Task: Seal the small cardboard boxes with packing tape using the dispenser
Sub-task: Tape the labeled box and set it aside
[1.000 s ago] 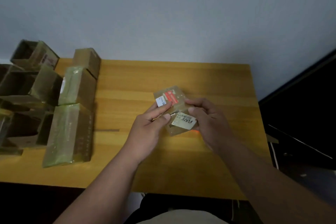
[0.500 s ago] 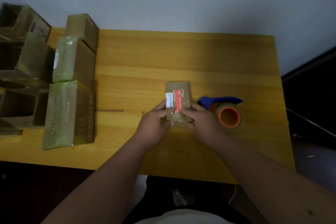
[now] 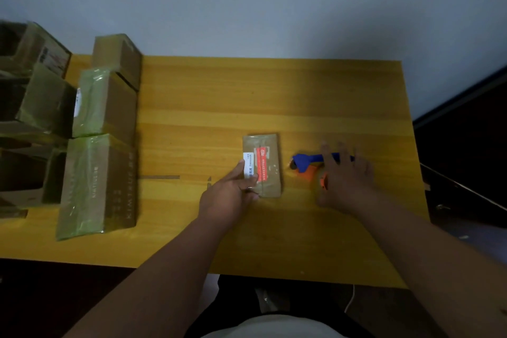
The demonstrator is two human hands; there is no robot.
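Pinning the small brown cardboard box (image 3: 262,164) flat on the yellow wooden table (image 3: 247,107), the left hand (image 3: 229,195) grips its near left corner, thumb lying along the white label and fingers curled against the near end; this likely steadies the box, seam up, for taping. Just to the right, the right hand (image 3: 346,175) hovers over the blue-handled tape dispenser with its orange roll (image 3: 307,164), fingers spread and relaxed, not yet closed round it; whether they touch the handle I cannot tell. The dispenser lies near the box, within easy reach. Farther left, a row of larger cardboard boxes wrapped in greenish tape (image 3: 101,151) stands along the table's edge.
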